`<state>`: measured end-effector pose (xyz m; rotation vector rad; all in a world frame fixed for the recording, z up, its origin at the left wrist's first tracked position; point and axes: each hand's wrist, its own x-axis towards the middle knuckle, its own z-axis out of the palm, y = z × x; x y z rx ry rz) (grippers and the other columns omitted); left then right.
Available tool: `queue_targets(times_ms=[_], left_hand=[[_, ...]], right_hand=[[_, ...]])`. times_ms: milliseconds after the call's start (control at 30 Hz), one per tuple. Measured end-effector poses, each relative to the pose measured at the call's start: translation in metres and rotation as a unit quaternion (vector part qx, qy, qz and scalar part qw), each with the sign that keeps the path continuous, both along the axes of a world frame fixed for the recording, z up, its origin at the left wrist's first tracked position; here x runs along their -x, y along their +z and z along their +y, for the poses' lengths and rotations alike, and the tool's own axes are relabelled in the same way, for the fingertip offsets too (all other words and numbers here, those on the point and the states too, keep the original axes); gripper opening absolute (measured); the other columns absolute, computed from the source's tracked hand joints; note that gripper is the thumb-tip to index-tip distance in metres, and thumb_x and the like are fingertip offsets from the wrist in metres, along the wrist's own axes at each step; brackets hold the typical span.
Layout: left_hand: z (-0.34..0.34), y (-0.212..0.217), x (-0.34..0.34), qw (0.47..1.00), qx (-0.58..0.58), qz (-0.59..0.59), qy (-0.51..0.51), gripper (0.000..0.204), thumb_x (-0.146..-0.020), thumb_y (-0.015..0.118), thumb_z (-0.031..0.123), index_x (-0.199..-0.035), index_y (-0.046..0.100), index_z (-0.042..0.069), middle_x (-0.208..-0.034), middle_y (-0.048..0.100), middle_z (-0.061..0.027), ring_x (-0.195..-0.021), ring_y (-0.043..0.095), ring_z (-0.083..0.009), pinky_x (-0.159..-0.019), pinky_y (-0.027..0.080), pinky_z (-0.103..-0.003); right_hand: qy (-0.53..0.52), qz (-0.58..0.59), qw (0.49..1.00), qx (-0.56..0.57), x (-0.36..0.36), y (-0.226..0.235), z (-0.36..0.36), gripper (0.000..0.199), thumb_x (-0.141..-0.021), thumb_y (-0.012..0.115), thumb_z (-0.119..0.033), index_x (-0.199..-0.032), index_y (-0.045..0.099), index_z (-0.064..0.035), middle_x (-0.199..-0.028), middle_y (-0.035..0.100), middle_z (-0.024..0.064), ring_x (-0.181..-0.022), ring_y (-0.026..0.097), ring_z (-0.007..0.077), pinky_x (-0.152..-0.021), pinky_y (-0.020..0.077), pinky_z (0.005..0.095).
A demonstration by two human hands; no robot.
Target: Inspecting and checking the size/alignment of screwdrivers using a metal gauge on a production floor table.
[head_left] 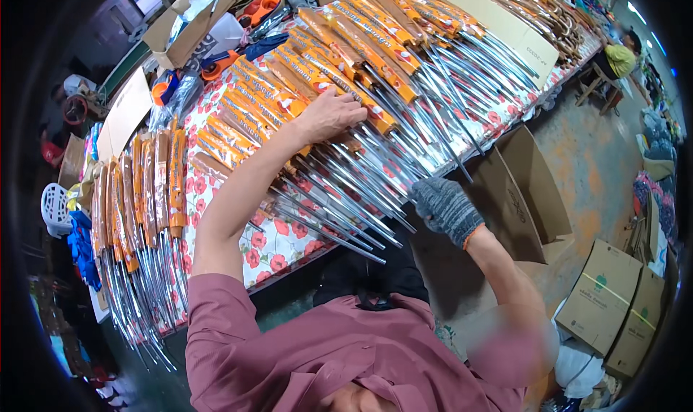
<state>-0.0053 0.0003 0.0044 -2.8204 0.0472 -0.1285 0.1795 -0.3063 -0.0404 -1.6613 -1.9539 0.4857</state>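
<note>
The room is a workshop with a concrete floor [606, 174] and strip lights at the upper right. A long table is laid with a white cloth [274, 249] patterned with red flowers. An open cardboard box [523, 199] stands by its near edge; folded cartons [603, 296] lie on the floor at right. A co-worker in a yellow top [621, 59] sits beyond the table's right end. At far left is a white plastic basket [55, 208].

The table carries layered rows of metal rods [354, 184], bright and straight. Their upper ends are sheathed in orange wrappers [253, 112], some showing brown through clear film. The bare ends fan toward the person, several overhanging the table edge. A separate pile [144, 202] of like pieces lies at left, rods pointing down.

The left hand [333, 117], bare, rests on the main rows where wrapper meets metal, fingers bent and close together; whether it grips a piece cannot be told. The right hand [445, 208], in a grey knitted glove with an orange cuff edge, is at the rod ends, fingers curled. Nearby rods are blurred, so its hold cannot be confirmed.
</note>
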Motion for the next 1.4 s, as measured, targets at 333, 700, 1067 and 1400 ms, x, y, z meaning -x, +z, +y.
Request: queue_targets(times_ms=[333, 700, 1067, 1400], left_hand=[[-0.026, 0.039, 0.107, 0.983, 0.119, -0.129, 0.052, 0.055, -0.094, 0.072, 0.034, -0.143, 0.054, 0.016, -0.127, 0.065, -0.0088, -0.122, 0.060, -0.0302, -0.095, 0.053, -0.046], [-0.119, -0.012, 0.328, 0.924, 0.165, -0.032, 0.344, 0.045, -0.087, 0.071, 0.015, -0.132, 0.064, 0.017, -0.136, 0.062, -0.0123, -0.116, 0.066, -0.0310, -0.087, 0.058, -0.041], [-0.161, -0.047, 0.374, 0.921, 0.127, -0.156, 0.333, 0.039, -0.085, 0.069, 0.012, -0.123, 0.059, 0.011, -0.129, 0.059, -0.0144, -0.112, 0.064, -0.0331, -0.081, 0.058, -0.044], [-0.150, -0.048, 0.476, 0.620, 0.117, -0.215, 0.745, 0.048, -0.088, 0.067, 0.018, -0.133, 0.055, 0.008, -0.120, 0.068, -0.0207, -0.108, 0.067, -0.0419, -0.093, 0.053, -0.051]], right_hand=[[-0.257, -0.223, 0.906, -0.252, 0.013, -0.004, 0.004, 0.031, -0.090, 0.077, -0.017, -0.118, 0.071, -0.0065, -0.109, 0.071, 0.0169, -0.097, 0.068, 0.0377, -0.087, 0.0558, 0.0466], [0.188, -0.003, 0.977, -0.097, 0.201, 0.022, 0.032, 0.025, -0.093, 0.072, -0.020, -0.113, 0.071, -0.0066, -0.107, 0.072, 0.0166, -0.102, 0.069, 0.0340, -0.087, 0.0561, 0.0417], [0.177, -0.137, 0.968, -0.117, 0.318, -0.021, 0.119, 0.043, -0.093, 0.067, -0.039, -0.120, 0.067, -0.0054, -0.116, 0.066, 0.0203, -0.107, 0.065, 0.0374, -0.092, 0.0512, 0.0491], [0.149, -0.242, 0.955, -0.080, 0.339, -0.031, 0.124, 0.053, -0.090, 0.069, -0.047, -0.122, 0.068, -0.0053, -0.135, 0.060, 0.0190, -0.123, 0.059, 0.0382, -0.097, 0.0495, 0.0529]])
